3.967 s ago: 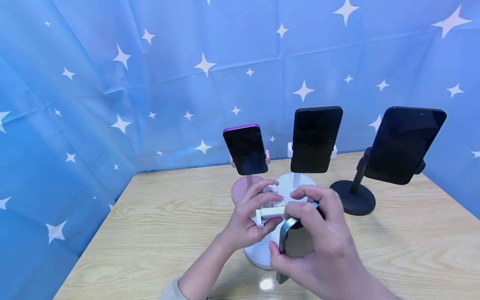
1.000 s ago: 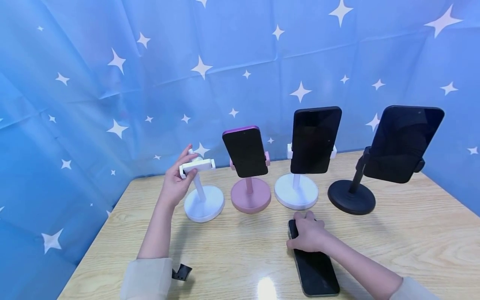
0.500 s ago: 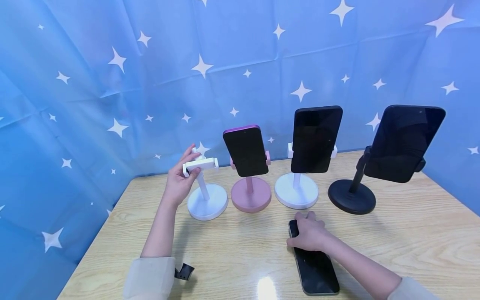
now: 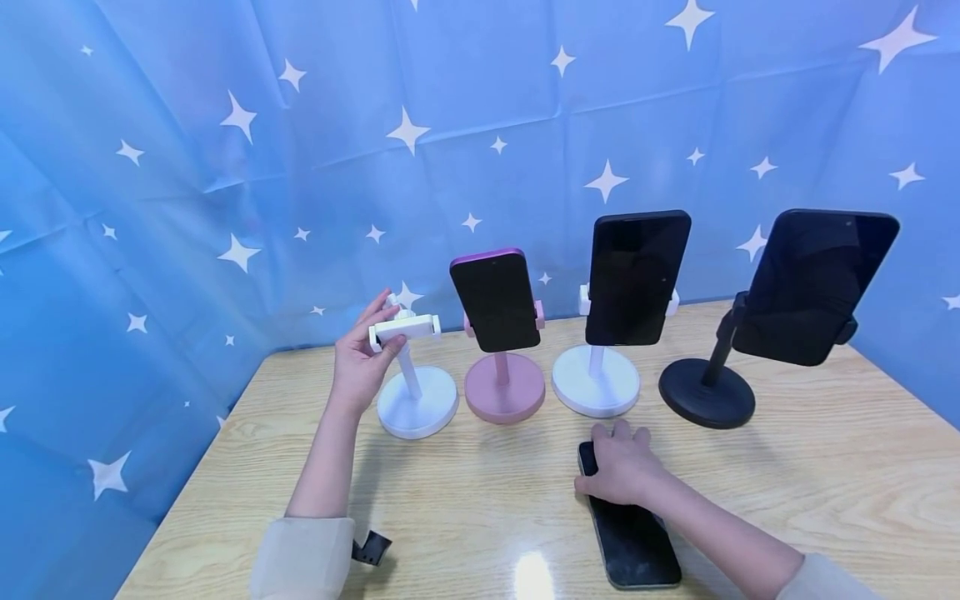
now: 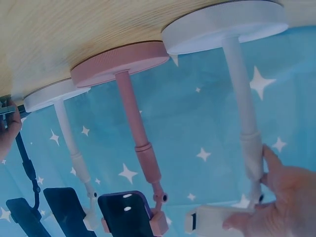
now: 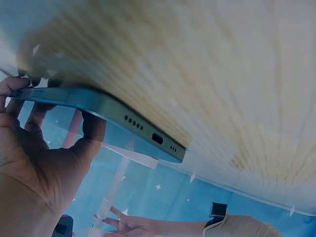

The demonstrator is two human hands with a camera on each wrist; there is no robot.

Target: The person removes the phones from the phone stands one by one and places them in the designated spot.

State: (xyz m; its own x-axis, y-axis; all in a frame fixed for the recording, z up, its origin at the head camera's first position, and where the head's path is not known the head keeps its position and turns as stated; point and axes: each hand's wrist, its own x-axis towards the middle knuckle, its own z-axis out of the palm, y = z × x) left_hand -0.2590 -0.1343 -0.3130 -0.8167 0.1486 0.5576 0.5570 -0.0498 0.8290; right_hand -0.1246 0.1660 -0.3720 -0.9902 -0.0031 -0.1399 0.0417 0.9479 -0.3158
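Observation:
My left hand [image 4: 358, 360] holds the head of a white phone stand [image 4: 418, 403] at the left end of a row of stands. Its thumb lies on the front of the clamp, which has no phone in it, and the fingers reach behind. The left wrist view shows that same hand [image 5: 291, 197] at the top of the stem. Nearer the front, a dark smartphone [image 4: 639, 552] lies screen up on the table. My right hand [image 4: 624, 470] grips its far end across the sides; the right wrist view shows the bottom edge with the charging port [image 6: 148, 133].
Beside the held stand are a pink stand [image 4: 504, 390], a white stand [image 4: 596, 382] and a black stand [image 4: 707, 394], each bearing a phone. A blue curtain with white stars [image 4: 315, 167] hangs behind the wooden table [image 4: 465, 508]. A small black piece [image 4: 371, 548] shows by the left sleeve.
Four seconds ago both hands were together mid-table with the white stand and phone. Since then the stand went to the row's left end, shifting slightly right lately; the phone went flat onto the table.

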